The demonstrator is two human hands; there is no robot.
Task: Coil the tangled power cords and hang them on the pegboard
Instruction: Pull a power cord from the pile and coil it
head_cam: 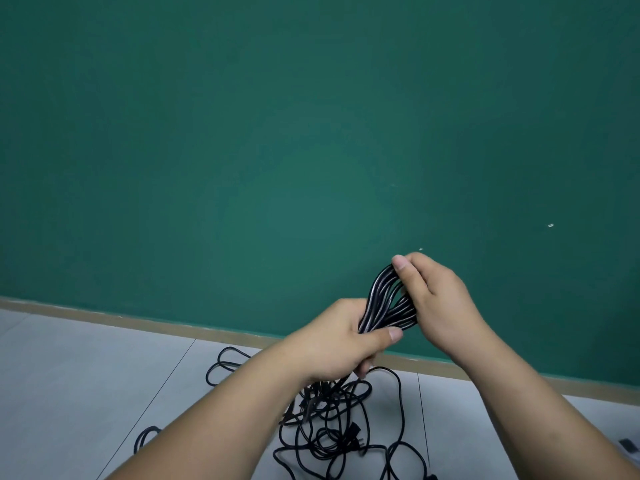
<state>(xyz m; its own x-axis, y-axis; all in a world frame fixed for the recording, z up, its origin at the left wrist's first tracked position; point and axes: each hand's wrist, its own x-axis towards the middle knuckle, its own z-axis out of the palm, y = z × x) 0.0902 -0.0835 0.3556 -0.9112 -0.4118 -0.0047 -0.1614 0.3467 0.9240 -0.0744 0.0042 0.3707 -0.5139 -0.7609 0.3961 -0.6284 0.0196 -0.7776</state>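
Black, glossy power cord wound into a narrow coiled bundle sits between both hands, raised in front of the flat green wall. The left hand grips the bundle's lower end in a closed fist, thumb across the strands. The right hand pinches its upper end, thumb on top and fingers curled behind. The bundle's long axis runs near upright, its top end pointing up and slightly toward the right hand and its bottom end toward the left fist. A tail of cord drops from below the left hand to the loose tangle of black cords, which lies beneath both forearms on the grey tiled floor. In my judgement one cord is nearly coiled, the tangle is not yet sorted, and nothing is hung. No pegboard is in view.
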